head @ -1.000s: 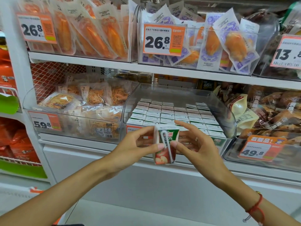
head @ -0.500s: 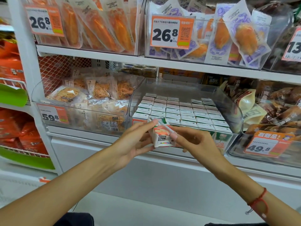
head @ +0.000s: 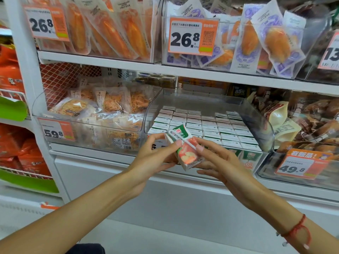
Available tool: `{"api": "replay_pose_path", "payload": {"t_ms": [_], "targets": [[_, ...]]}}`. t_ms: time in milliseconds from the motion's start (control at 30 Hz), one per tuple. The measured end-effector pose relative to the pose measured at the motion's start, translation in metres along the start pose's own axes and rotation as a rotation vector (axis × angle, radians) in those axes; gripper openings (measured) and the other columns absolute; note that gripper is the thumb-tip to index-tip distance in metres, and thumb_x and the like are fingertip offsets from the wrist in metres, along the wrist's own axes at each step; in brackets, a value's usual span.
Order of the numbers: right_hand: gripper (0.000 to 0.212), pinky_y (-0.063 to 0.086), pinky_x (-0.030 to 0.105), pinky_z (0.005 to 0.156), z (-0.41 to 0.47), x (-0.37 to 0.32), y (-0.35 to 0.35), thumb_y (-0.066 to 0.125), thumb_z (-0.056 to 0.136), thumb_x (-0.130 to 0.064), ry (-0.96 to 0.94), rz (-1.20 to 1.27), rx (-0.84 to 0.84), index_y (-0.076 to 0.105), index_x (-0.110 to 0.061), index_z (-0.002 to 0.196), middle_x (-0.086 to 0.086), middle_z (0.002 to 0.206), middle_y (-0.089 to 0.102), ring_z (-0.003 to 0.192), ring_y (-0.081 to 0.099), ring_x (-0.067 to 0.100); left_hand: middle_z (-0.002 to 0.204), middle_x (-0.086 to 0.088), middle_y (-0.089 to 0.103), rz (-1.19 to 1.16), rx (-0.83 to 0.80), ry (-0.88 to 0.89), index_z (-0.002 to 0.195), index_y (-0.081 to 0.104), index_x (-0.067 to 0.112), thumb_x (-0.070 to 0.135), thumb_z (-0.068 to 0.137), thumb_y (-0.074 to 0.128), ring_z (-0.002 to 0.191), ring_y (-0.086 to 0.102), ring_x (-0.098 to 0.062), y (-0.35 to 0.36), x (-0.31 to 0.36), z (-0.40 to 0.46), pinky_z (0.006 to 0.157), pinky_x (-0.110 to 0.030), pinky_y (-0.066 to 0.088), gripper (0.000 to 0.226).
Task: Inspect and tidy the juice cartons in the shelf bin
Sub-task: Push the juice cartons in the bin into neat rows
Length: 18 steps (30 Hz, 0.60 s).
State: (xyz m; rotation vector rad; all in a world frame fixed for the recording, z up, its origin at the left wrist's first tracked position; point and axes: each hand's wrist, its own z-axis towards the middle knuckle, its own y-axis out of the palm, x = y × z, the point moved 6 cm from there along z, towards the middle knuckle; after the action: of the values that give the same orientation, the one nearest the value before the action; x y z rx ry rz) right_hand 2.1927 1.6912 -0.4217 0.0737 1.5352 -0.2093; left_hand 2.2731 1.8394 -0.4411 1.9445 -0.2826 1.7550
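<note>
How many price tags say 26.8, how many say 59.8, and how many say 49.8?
26.8 tags: 2
59.8 tag: 1
49.8 tag: 1
Total: 4

Clear bin (head: 260, 125): open on top, gap under upper shelf (head: 183, 70) gives room to reach in. Cartons (head: 211, 129) packed tight wall to wall, rows full exc. front left corner. High side walls block entry from sides; front wall low.
</note>
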Motion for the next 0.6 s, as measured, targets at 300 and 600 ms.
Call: {"api": "replay_pose_path", "payload": {"t_ms": [300,600], "targets": [[0.044,0.056,0.016,0.068,0.001,-0.009,-0.009,0.079,0.076,-0.026,-0.186,-0.178,0.223,0.066,-0.023,0.118,-0.013,0.079,0.075,0.075,0.073,0.006,0.106,0.006,0.074,0.045,0.036,0.105,0.12,0.058,0.038,0.042,0.071,0.075,0.098,0.071,-0.009,0.001,-0.002,-0.002,0.077,-0.026,0.059,0.052],[0.047,0.049,0.023,0.072,-0.023,-0.04,0.014,0.083,0.073,-0.008,-0.856,-1.03,0.294,0.067,-0.02,0.116,-0.008,0.109,0.064,0.099,0.053,0.012,0.102,-0.006,0.076,-0.044,-0.135,-0.098,0.097,0.075,0.027,0.069,0.074,0.059,0.098,0.072,-0.016,0.012,-0.004,-0.004,0.075,-0.026,0.06,0.05]]}}
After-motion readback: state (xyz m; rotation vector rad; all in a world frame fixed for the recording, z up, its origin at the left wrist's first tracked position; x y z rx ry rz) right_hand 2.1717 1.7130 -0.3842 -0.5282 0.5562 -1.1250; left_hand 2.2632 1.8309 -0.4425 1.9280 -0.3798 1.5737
